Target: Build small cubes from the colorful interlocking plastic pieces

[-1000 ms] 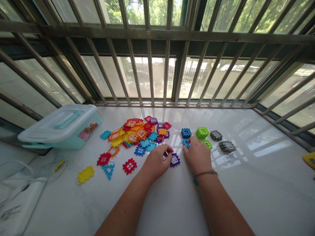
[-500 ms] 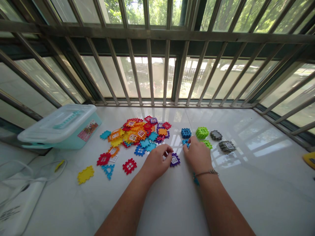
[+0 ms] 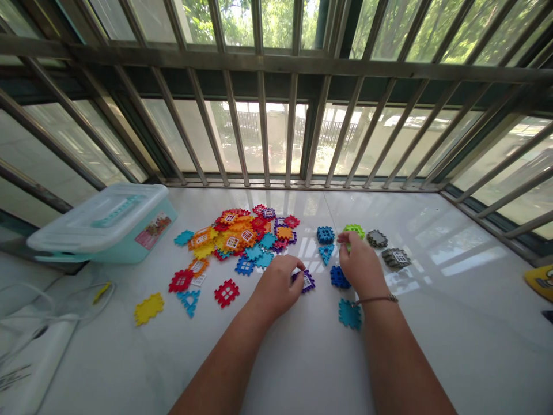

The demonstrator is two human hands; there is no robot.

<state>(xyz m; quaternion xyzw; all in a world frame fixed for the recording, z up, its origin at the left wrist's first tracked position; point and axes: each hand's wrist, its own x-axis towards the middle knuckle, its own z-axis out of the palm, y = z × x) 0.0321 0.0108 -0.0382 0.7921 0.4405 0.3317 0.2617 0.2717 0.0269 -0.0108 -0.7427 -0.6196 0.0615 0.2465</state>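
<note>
My left hand (image 3: pixel 276 287) is curled, its thumb and fingertips pinching the edge of a purple tile with a white window (image 3: pixel 307 281) that lies on the white sill. My right hand (image 3: pixel 362 264) reaches forward with its fingers closed on a green tile (image 3: pixel 348 245), right at the green tile stack (image 3: pixel 355 230). Beside that stack stand a blue tile stack (image 3: pixel 325 234) and a blue triangle (image 3: pixel 326 252). A dark blue square tile (image 3: pixel 337 278) and a light blue tile (image 3: pixel 349 314) lie by my right wrist.
A heap of mixed coloured tiles (image 3: pixel 242 236) lies left of centre, with red (image 3: pixel 226 292), yellow (image 3: pixel 149 308) and blue triangle (image 3: pixel 190 300) strays in front. Grey tiles (image 3: pixel 395 257) sit right of the green stack. A lidded teal box (image 3: pixel 108 222) stands at the left. Window bars (image 3: pixel 263 138) close off the back.
My right hand lifted away from the blue triangle and moved forward-right to the green stack with a green tile. Two blue tiles once under it now show. My left hand barely moved.
</note>
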